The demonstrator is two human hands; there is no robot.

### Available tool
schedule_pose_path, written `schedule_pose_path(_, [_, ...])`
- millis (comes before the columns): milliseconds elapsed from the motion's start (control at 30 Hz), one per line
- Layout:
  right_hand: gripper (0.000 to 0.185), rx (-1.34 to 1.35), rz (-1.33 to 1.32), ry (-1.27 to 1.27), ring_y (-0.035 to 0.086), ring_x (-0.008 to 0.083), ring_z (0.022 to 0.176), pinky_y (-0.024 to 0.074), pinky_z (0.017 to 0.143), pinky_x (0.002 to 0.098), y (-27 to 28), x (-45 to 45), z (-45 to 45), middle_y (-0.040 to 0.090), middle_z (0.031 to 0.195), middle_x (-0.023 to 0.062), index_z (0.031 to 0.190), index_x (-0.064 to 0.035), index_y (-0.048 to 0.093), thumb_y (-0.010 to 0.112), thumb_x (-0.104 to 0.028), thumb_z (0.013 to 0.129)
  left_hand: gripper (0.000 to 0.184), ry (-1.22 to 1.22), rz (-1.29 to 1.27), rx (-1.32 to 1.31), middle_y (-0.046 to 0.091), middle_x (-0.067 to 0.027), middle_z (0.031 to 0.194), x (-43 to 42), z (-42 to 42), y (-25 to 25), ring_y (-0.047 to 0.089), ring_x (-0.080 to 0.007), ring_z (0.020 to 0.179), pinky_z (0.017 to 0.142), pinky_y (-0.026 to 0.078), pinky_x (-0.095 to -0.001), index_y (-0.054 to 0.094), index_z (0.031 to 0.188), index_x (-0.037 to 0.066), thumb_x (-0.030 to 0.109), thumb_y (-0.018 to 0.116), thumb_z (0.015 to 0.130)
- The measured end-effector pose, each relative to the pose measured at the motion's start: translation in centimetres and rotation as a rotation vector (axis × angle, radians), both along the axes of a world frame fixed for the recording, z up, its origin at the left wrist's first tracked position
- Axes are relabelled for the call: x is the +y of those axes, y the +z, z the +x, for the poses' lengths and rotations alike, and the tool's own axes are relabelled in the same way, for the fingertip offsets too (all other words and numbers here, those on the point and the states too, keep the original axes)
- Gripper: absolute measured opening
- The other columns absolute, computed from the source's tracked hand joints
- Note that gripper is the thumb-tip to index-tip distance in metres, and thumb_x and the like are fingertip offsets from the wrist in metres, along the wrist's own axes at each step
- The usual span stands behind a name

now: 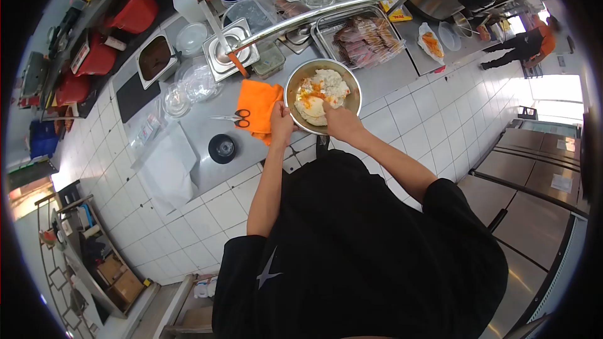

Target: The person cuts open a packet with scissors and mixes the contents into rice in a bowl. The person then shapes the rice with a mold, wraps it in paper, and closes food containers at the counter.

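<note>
A round metal bowl (355, 81) stands at the counter's front edge, holding a pale, rice-like mixture (333, 83) with orange and yellow patches. My left hand (281, 124) is closed on the bowl's left rim. Over the near rim reaches my right hand (342, 122), its fingers closed and touching the mixture; whatever they hold is hidden. Left of the bowl lies an orange cloth (259, 97), with scissors (241, 118) across it, blades pointing left. A small black round container (222, 149) sits nearer the edge.
White paper sheets (166, 169) lie on the counter's left part. A metal tray (326, 41) of wrapped packs stands behind the bowl, below a metal shelf rail (314, 20). Further left is a steel pan (156, 59) of brown liquid. Another person (534, 44) stands far right.
</note>
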State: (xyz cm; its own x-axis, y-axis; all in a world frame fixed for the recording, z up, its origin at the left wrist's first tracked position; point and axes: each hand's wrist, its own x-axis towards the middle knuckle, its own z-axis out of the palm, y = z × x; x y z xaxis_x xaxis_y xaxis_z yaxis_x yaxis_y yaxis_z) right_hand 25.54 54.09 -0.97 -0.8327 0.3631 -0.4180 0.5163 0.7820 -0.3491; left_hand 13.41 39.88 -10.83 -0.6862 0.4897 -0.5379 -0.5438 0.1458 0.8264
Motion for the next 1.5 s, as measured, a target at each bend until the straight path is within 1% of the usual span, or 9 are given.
schedule_pose_path(100, [0.040,0.019,-0.048,-0.020,0.069,0.0433,0.089,0.0549,0.078,0.0521,6.1,-0.3,-1.3,0.067,0.092,0.0292,0.119,0.0002,0.054,0.064,-0.011,0.081,0.010,0.016,0.023,-0.038,0.056,-0.0010,0.086,0.0,0.0,1.1,0.056,-0.0091,0.066,0.048,0.053,-0.0278,0.048,0.100,0.009,0.011,0.040,0.104])
schedule_pose_path(467, [0.021,-0.063,0.051,-0.100,0.069,0.0431,0.082,0.0539,0.071,0.0557,5.6,0.2,3.1,0.069,0.086,0.0253,0.107,-0.0009,0.056,0.057,-0.013,0.090,0.010,0.000,-0.027,-0.031,0.056,-0.0027,0.089,0.5,0.1,1.8,0.059,-0.0105,0.070,0.049,0.057,-0.0315,0.047,0.099,0.009,0.010,0.038,0.104])
schedule_pose_path(700, [0.038,-0.032,0.067,-0.176,0.070,0.0432,0.088,0.0558,0.076,0.0534,4.8,1.1,1.8,0.070,0.090,0.0251,0.118,0.0011,0.054,0.061,-0.013,0.083,0.014,-0.060,0.003,0.030,0.059,-0.0032,0.097,0.6,-0.6,0.5,0.062,-0.0116,0.077,0.056,0.058,-0.0314,0.050,0.108,0.011,0.012,0.036,0.105])
schedule_pose_path(733, [0.024,0.100,0.243,-0.171,0.070,0.0411,0.076,0.0554,0.066,0.0517,4.9,1.8,2.9,0.069,0.080,0.0219,0.105,-0.0038,0.056,0.058,-0.024,0.092,0.015,-0.064,-0.034,0.036,0.059,-0.0030,0.097,0.2,-0.3,0.8,0.062,-0.0115,0.077,0.055,0.058,-0.0312,0.050,0.109,0.011,0.012,0.036,0.105])
schedule_pose_path(833, [0.033,-0.040,0.347,-0.146,0.072,0.0367,0.081,0.0567,0.067,0.0469,6.5,5.9,2.0,0.071,0.089,0.0213,0.108,0.0019,0.061,0.064,-0.014,0.080,0.009,0.009,-0.019,0.049,0.058,-0.0019,0.084,0.8,0.4,2.4,0.055,-0.0084,0.059,0.044,0.051,-0.0256,0.050,0.101,0.008,0.008,0.041,0.102])
schedule_pose_path(967, [0.010,0.038,0.450,0.156,0.072,0.0331,0.076,0.0561,0.063,0.0439,3.3,9.5,-1.7,0.071,0.078,0.0167,0.078,-0.0048,0.073,0.066,-0.011,0.074,0.009,-0.040,-0.055,0.089,0.057,-0.0024,0.083,0.4,0.1,1.1,0.056,-0.0091,0.060,0.045,0.052,-0.0268,0.049,0.102,0.008,0.008,0.041,0.102])
schedule_pose_path(1167, [0.011,0.088,0.369,0.538,0.072,0.0310,0.073,0.0565,0.063,0.0425,5.0,7.1,-4.6,0.071,0.075,0.0147,0.079,-0.0067,0.074,0.065,-0.012,0.077,0.010,-0.032,-0.007,0.036,0.058,-0.0046,0.089,0.9,-1.2,-0.2,0.060,-0.0124,0.065,0.048,0.057,-0.0304,0.049,0.104,0.008,0.010,0.039,0.102])
schedule_pose_path(1367, [0.013,0.049,0.278,0.470,0.071,0.0347,0.074,0.0573,0.066,0.0449,-1.6,0.7,2.1,0.069,0.078,0.0191,0.078,-0.0005,0.070,0.062,-0.010,0.078,0.011,-0.048,0.000,-0.027,0.058,-0.0043,0.091,0.8,-1.2,1.2,0.062,-0.0140,0.068,0.050,0.060,-0.0333,0.049,0.106,0.007,0.011,0.039,0.102])
schedule_pose_path(1500, [0.013,0.036,0.174,0.285,0.071,0.0362,0.072,0.0575,0.065,0.0469,4.7,0.0,1.5,0.069,0.078,0.0199,0.076,0.0013,0.069,0.061,-0.009,0.078,0.011,-0.071,-0.027,0.026,0.058,-0.0043,0.091,0.4,-1.1,1.3,0.062,-0.0136,0.067,0.048,0.059,-0.0329,0.048,0.105,0.007,0.011,0.038,0.103])
